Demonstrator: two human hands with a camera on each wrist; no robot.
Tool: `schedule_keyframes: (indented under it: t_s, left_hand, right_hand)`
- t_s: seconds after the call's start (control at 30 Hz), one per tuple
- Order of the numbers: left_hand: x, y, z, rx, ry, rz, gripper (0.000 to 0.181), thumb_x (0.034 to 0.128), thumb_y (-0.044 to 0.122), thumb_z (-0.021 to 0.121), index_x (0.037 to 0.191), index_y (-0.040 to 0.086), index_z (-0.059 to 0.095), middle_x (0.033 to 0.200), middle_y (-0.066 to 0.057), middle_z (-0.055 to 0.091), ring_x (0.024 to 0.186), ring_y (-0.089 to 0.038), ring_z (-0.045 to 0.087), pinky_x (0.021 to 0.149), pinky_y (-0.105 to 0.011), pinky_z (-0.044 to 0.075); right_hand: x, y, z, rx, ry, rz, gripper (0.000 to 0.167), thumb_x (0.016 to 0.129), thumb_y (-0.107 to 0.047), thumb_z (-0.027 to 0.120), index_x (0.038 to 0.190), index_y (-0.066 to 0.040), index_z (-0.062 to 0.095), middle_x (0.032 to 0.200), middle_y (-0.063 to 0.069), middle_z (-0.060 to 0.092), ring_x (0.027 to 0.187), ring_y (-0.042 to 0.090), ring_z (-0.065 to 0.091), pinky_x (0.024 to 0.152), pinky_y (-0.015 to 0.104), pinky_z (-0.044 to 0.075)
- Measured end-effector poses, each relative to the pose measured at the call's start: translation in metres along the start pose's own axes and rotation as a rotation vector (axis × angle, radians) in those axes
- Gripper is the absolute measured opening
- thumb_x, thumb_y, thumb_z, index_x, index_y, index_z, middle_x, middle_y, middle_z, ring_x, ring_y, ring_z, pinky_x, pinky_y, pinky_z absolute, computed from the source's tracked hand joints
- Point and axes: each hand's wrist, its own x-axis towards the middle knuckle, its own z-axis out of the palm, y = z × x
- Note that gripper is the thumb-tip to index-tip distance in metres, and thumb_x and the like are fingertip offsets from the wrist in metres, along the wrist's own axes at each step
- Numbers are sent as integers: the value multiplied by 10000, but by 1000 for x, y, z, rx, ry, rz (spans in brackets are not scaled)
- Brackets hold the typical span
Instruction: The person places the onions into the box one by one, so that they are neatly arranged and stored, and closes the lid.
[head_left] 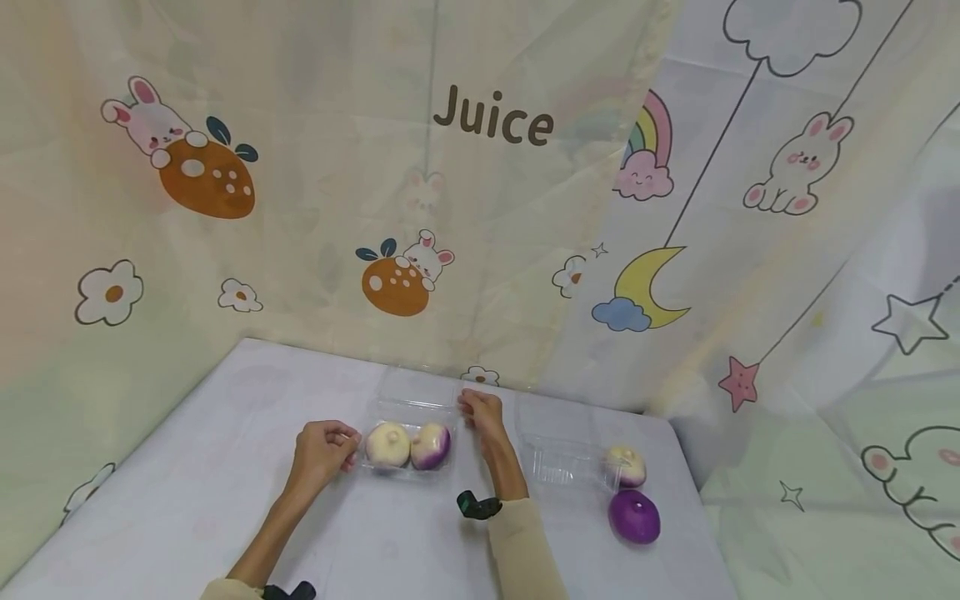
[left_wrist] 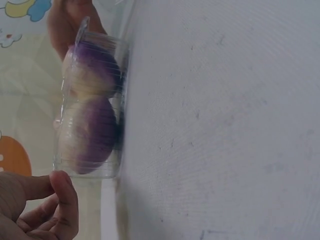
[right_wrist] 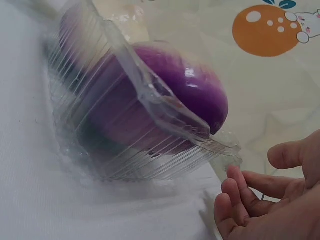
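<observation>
A clear plastic box (head_left: pixel 408 473) stands on the table with its transparent lid (head_left: pixel 416 387) raised at the back. Two white-and-purple turnips (head_left: pixel 387 445) (right_wrist: pixel 182 85) lie side by side inside it. At the box's left end, my left hand (head_left: pixel 324 450) pinches the rim corner between thumb and finger (left_wrist: pixel 64 187). My right hand (head_left: pixel 483 414) is at the back right corner, by the lid's hinge side. In the right wrist view its fingers (right_wrist: pixel 235 187) are extended against the rim's corner, with the thumb apart.
Another clear plastic box (head_left: pixel 562 462) stands to the right. A white-and-purple turnip (head_left: pixel 628 467) is at its right end; whether inside or behind is unclear. A deep purple turnip (head_left: pixel 634 517) lies in front of that. Printed curtains (head_left: pixel 315 167) hang behind the white table (head_left: pixel 420 550).
</observation>
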Motion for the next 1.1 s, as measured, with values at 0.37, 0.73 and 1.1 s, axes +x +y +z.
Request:
schedule_keyframes:
  t_s: [0.37,0.73,1.1]
  left_hand:
    - [-1,1,0,-2,3,8,94,955,-46,747,1006,-123,760,681,-134,730,518,-166,682,483,-234,594]
    - [0,1,1,4,9,11,94,959,-38,754,1003,-120,764,672,-115,722,514,-161,676,480,-231,586]
    - [-1,1,0,8,13,4,93,961,-37,752,999,-122,763,668,-97,722,507,-152,677,475,-218,571]
  right_hand:
    - [0,3,-2,44,5,31,403,1106,-145,585,1400,124,645,1288,234,772,942,83,669,787,232,568]
    - [0,0,-3,28,-1,29,418,1088,-134,595,1422,113,636,1237,174,776,975,104,652,826,252,559]
    - [-1,-4,-5,39,-23,-7,423,1085,-155,619,1432,87,640,1153,61,782,1055,162,668,942,354,571]
